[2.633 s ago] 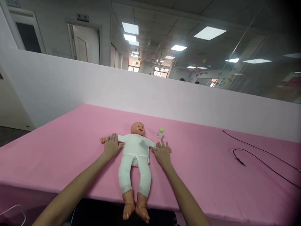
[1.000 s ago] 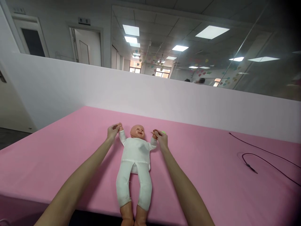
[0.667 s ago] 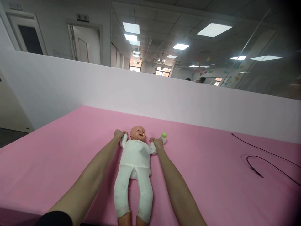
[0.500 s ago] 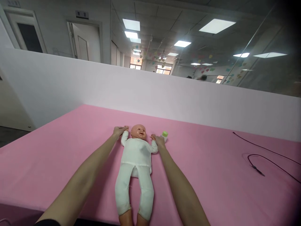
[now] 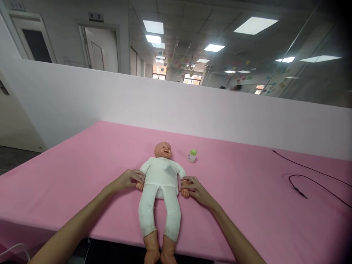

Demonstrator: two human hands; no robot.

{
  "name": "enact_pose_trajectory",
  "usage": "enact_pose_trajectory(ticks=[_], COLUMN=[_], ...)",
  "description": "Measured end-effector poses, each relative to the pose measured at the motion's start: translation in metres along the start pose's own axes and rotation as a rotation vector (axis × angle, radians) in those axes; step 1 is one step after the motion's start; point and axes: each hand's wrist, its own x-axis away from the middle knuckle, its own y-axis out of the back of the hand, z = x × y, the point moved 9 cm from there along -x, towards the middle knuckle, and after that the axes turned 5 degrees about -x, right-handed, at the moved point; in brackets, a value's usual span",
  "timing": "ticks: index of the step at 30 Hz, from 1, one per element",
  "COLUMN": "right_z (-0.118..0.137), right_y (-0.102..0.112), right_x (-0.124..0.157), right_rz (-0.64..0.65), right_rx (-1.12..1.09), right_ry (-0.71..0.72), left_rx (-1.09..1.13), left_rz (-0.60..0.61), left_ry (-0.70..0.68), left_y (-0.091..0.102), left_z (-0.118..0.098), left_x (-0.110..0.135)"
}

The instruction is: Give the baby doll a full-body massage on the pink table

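Note:
A baby doll (image 5: 161, 172) in a white cloth suit lies on its back on the pink table cover (image 5: 110, 216), its head at the far end and its bare feet over the near edge. My left hand (image 5: 134, 177) is closed around the doll's forearm on the left side, just above its small hand. On the other side my right hand (image 5: 196, 189) grips the doll's other wrist, fingers over the top. Both doll arms lie down along its body. Beyond my right hand stands a small white bottle with a green cap (image 5: 192, 156), touched by neither hand.
A thin black cable (image 5: 298, 176) curls over the right side of the cover. A low white partition (image 5: 192, 110) runs along the back, with glass above it. At lower left, a white cord (image 5: 18, 247) hangs by the table edge.
My hands have brought both doll arms down from beside its head to beside its hips. My right hand is now away from the bottle, which shows in full.

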Motion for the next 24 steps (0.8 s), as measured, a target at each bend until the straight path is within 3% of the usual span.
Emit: enact_pose_trajectory(ticks=[4,8,11,14,18,21,24], right_z=[0.006,0.006,-0.02,-0.054,-0.08,-0.072,-0.043], right_y=[0.013,0.051,0.058,0.051,0.045,0.045,0.048], right_x=[-0.019,-0.073,-0.116,-0.139,-0.142,-0.14,-0.129], right_rz=[-0.094,-0.448,-0.595,-0.64,-0.66,-0.617,-0.526], right_rx=[-0.019,-0.223,-0.418,-0.445,-0.406,-0.397,-0.406], right_ry=[0.031,-0.015,-0.151,-0.302,-0.377,-0.36,-0.293], left_rx=[0.054,0.241,0.281,0.208,0.132,0.168,0.249], left_rz=[-0.108,-0.531,-0.717,-0.775,-0.812,-0.782,-0.719], left_ry=[0.037,0.167,0.399,0.621,0.78,0.768,0.622], left_y=[0.017,0.071,0.089,0.087,0.079,0.077,0.083], left_z=[0.001,0.021,0.06,0.099,0.131,0.129,0.101], left_x=[-0.013,-0.063,-0.104,-0.12,-0.111,-0.108,-0.107])
